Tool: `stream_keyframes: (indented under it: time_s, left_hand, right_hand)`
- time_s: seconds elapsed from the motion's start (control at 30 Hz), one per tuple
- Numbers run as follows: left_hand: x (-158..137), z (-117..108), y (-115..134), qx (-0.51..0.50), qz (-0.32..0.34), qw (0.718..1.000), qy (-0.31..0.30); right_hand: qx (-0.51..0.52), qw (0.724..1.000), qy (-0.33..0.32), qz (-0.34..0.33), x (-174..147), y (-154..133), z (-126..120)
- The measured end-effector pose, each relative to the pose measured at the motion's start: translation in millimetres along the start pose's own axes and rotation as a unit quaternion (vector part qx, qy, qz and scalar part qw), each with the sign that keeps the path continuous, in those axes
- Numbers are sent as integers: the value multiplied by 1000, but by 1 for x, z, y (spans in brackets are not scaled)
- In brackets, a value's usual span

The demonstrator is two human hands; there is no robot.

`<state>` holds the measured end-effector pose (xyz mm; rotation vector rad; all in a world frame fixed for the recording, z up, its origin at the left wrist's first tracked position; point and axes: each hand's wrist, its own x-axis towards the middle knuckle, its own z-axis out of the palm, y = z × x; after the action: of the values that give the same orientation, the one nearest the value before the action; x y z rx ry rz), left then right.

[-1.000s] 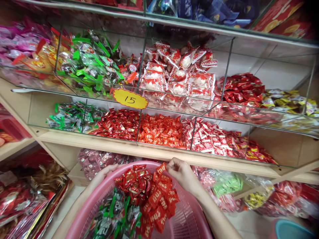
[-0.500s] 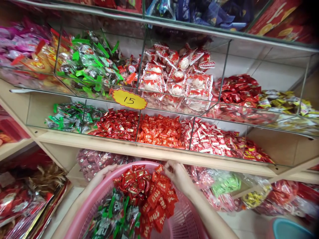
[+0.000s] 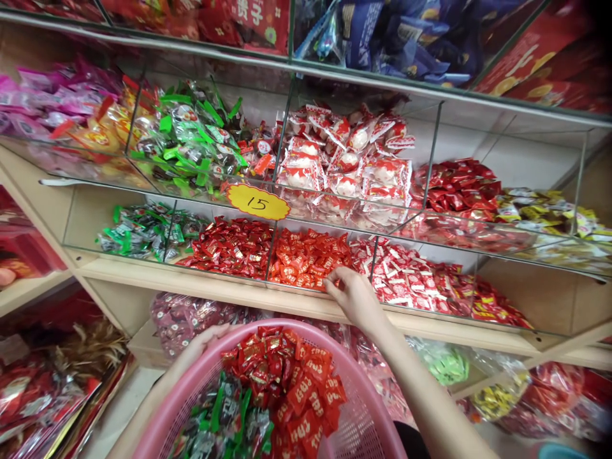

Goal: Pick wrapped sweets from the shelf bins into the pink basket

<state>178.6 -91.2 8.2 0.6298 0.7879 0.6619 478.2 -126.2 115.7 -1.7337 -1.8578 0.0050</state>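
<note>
My left hand [image 3: 213, 338] is closed on the upper left rim of a pink plastic basket [image 3: 373, 395]. Inside the basket lie green-and-clear wrapped candies [image 3: 224, 421], dark red wrapped candies [image 3: 261, 360] and orange-red wrapped candies [image 3: 308, 408]. My right hand [image 3: 354, 296] is over the front edge of the lower shelf, at the near right corner of a compartment of orange-red candies [image 3: 306, 252]. Its fingers are loosely bent, with thumb and forefinger a little apart and no candy visible between them.
Clear dividers split the shelf, with dark red candies [image 3: 234, 248] on the left and red-and-white candies [image 3: 406, 274] on the right. A yellow price tag [image 3: 258, 201] reads 15. Bagged candies [image 3: 191, 319] lie below the wooden shelf edge [image 3: 215, 287].
My right hand has moved up from the basket's far rim to the orange-red candies on the shelf. My left hand still holds the basket. The view has shifted slightly.
</note>
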Motion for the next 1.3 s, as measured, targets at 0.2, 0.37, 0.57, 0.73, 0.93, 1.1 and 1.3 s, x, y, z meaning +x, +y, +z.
stream_keyframes:
  time_s: [0.2,0.37,0.57,0.73,0.93,1.1,1.3]
  left_hand:
    - [3,-6,-1,-48,-25,996,-70]
    - [7,-10,-3,-31,-17,998,-47]
    - [6,-8,-3,-19,-9,1000,-23]
    - [-2,4,2,-27,-17,999,-7]
    - [-4,9,2,-19,-22,999,-24]
    - [-3,10,2,-11,-19,1000,-5]
    - [-5,10,2,-14,4,1000,24]
  right_hand:
    - [-183,979,-84,35,56,7,16]
    - [-213,969,-109,55,64,7,32]
    - [-213,970,-103,49,59,4,33]
    - [-167,983,-68,42,56,4,20]
    - [-7,999,30,-20,19,-14,-14]
    - [81,990,-106,-47,-29,-24,-13]
    - [-92,976,-197,-27,-57,-13,22]
